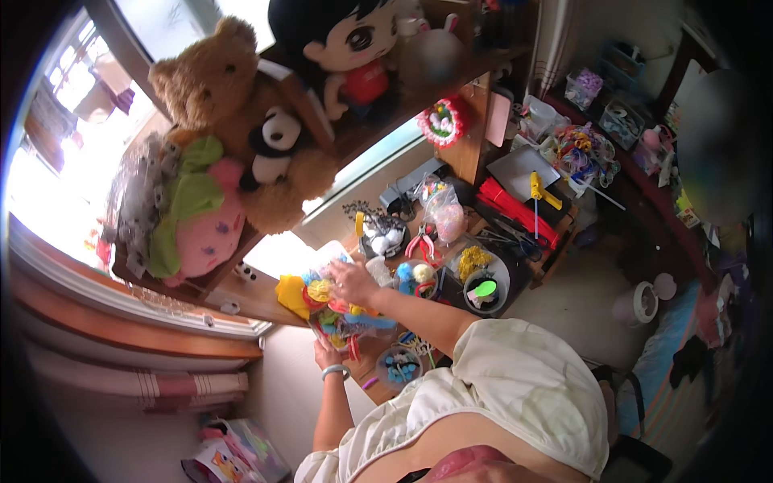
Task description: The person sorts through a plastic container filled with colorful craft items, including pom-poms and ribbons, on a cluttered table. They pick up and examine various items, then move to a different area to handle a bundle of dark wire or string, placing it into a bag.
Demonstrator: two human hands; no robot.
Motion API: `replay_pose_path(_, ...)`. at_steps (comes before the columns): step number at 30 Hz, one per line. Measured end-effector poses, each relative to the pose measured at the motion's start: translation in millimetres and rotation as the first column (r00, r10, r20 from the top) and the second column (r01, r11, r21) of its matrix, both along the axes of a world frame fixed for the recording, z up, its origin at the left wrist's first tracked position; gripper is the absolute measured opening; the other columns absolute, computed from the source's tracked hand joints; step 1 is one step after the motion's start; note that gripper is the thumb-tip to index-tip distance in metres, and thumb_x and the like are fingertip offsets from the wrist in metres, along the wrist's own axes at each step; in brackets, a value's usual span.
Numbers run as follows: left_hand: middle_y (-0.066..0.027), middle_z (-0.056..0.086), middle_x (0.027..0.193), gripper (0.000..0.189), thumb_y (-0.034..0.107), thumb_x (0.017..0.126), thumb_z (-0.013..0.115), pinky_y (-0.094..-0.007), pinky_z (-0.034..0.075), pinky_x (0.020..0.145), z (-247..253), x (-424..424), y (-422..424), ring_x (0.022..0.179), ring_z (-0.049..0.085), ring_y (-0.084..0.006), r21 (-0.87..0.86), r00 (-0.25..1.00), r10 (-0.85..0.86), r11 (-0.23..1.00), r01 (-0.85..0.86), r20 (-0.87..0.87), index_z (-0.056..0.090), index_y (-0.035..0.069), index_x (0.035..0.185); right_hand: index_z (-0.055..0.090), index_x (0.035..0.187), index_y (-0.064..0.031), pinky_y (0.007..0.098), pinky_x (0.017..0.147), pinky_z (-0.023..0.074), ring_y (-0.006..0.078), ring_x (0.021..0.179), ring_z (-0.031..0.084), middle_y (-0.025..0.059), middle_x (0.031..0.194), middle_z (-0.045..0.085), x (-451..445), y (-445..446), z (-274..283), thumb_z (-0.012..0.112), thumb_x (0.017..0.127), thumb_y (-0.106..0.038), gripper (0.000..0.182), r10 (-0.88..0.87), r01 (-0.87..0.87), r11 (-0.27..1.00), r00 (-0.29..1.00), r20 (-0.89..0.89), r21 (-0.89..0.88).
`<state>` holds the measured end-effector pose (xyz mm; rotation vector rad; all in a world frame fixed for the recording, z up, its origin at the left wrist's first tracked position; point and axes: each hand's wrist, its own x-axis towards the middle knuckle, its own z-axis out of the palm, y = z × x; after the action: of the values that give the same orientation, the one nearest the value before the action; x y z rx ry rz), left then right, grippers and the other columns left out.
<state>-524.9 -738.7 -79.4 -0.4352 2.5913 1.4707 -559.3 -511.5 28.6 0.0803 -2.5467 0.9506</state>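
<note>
My right hand (353,282) reaches over a heap of colourful craft pieces (347,311) on the desk, its fingers bent among them. Whether it grips a piece is too small to tell. A yellow craft piece (319,290) lies just left of its fingertips, with yellow sheet material (292,296) beyond. My left hand (327,355), with a pale bangle on the wrist, rests against the near side of the heap. Its fingertips are partly hidden there, so its grip is unclear. A red-and-white striped piece (353,348) lies beside it.
A tub of blue pompoms (398,367) stands nearest me. To the right are a tub of pompoms (416,276), a round white container (506,271), pink-handled pliers (421,240), scissors (524,241) and a yellow glue gun (542,190). A shelf with plush toys (208,90) overhangs the desk.
</note>
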Motion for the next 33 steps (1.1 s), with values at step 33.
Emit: replay_pose_path(33,-0.0085,0.065,0.08,0.03,0.025,0.084,0.057,-0.0268,0.049,0.059,-87,363,-117,0.062,0.059,-0.0117,0.441,0.654,0.063,0.69,-0.574,0.754,0.06,-0.001,0.099,0.04,0.125,-0.0035,0.0434,0.091,0.037,0.0379,0.106,0.046,0.0198,0.115,0.046,32,-5,-24,0.073,0.07,-0.024,0.068,0.238,-0.342,0.877,0.919,0.314,0.337)
